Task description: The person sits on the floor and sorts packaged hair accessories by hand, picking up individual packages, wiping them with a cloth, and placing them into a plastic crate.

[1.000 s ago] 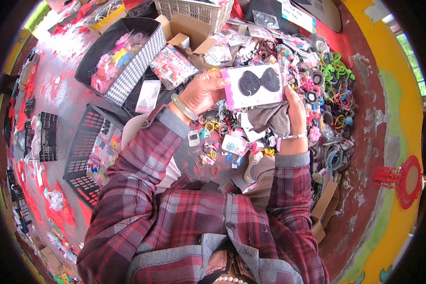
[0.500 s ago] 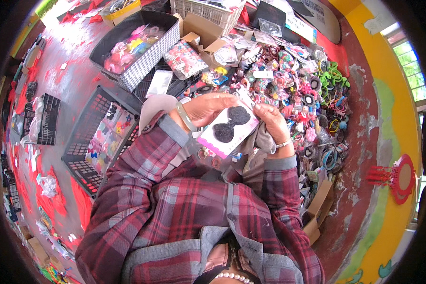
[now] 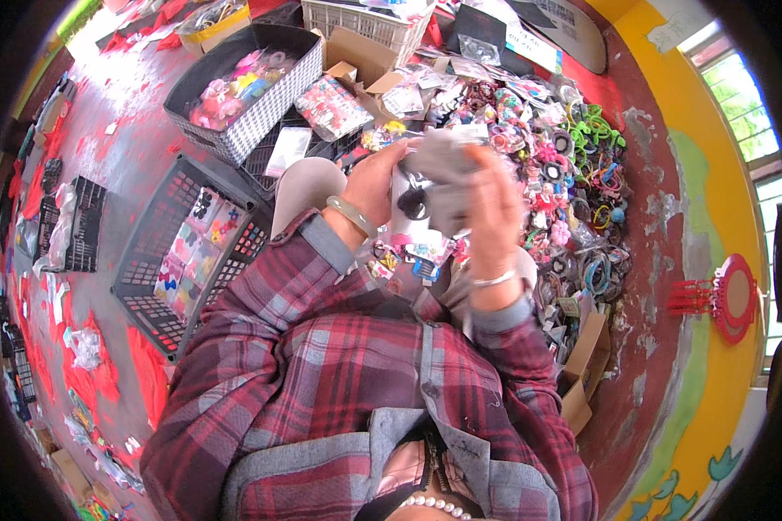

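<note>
A worn floor (image 3: 104, 208), grey with red patches, stretches out beyond your left hand (image 3: 372, 189), while a yellow and green painted wall (image 3: 712, 191) curves up well to the right of your right hand (image 3: 493, 213). A red round ornament with a fringe (image 3: 735, 300) hangs there. Your left hand grips the left side of a white card (image 3: 399, 187), held in front of you between both hands. A black fuzzy bow (image 3: 414, 203) shows on it, partly hidden. Your right hand, blurred, grasps a grey-brown cloth (image 3: 447, 178) that overlaps the card's right part in view; you cannot tell here how firmly it presses. A pale bangle (image 3: 352, 216) circles your left wrist and a silvery band (image 3: 495, 279) your right. To the left of your left hand stands a black plastic basket (image 3: 135, 269) with flat packs of coloured bows (image 3: 200, 247) inside. Farther ahead on that side is a houndstooth bin (image 3: 274, 111) holding pink, yellow and blue pieces (image 3: 239, 91). Beyond and to the right of your right hand spreads a heap of hair ties (image 3: 552, 174), with bright green ones (image 3: 595, 130) toward its outer edge.
</note>
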Demonstrator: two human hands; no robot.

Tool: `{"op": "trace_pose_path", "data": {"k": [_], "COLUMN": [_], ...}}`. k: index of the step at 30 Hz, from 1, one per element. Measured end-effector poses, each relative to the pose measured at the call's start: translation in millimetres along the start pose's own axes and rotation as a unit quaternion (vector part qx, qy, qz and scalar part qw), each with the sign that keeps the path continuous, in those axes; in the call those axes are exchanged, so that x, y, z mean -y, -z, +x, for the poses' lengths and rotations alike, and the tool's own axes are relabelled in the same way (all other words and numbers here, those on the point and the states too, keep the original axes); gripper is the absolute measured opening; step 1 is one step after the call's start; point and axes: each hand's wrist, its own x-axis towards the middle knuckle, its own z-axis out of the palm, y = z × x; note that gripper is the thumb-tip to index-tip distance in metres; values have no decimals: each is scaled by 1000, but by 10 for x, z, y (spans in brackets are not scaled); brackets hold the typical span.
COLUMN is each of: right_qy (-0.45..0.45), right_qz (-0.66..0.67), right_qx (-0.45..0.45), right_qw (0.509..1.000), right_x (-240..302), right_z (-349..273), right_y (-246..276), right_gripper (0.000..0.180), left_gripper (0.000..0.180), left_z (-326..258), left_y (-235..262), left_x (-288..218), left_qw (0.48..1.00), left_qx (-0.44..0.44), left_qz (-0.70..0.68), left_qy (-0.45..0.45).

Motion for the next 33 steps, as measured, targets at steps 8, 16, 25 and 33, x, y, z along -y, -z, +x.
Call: {"op": "trace_pose_path", "data": {"k": [8,16,25,33], "right_qy": [115,99,-69,-363], "right_qz": [-277,-280,-89,237], "right_qx": [139,52,14,-89], "right_qw": [944,954,994,897], "right_x": [-28,-161,-317,-917], "right_z": [-115,86,11,-207], "right_y": [-413,-274,-145,366], "right_gripper": [37,28,26,11], "left_gripper": [40,32,29,36], "left_z": [32,-188,-90,-132], "left_y": [214,-113,102,199], "left_x": [128,67,124,-344], "left_qw": [962,987,994,993], "left_qx": [145,95,79,50], "left_qz": [-229,-124,-76,-104], "left_qy": [42,25,16,-17]}}
